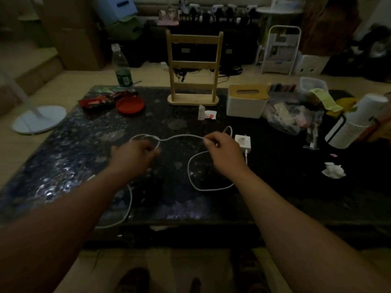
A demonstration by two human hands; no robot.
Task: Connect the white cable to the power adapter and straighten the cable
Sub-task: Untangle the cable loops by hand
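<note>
**Cable held between two hands, loops left to pull out**

Both hands hold the white cable point(182, 136) above the dark table point(63, 144). The left hand point(133, 155) has its fingers curled shut around a small loop of cable at its far side; the right hand point(224, 151) pinches the cable between thumb and fingers. The stretch between the two hands runs left to right, arched slightly upward, so its long axis lies across the person's body.

The power adapter point(243, 142) sits on the table just beside the right hand, on its outer side, and a white plug appears to enter its near edge, so the connecting step looks done. From there the cable seems to curve into a wide loop lying on the table below the right hand, while another length trails from under the left forearm toward the near table edge.

The right hand is the nearer one to the adapter and serves as the anchor. Straightening likely calls for the left hand to draw away leftward along that cross-body axis, letting the loops open without dragging the adapter
</note>
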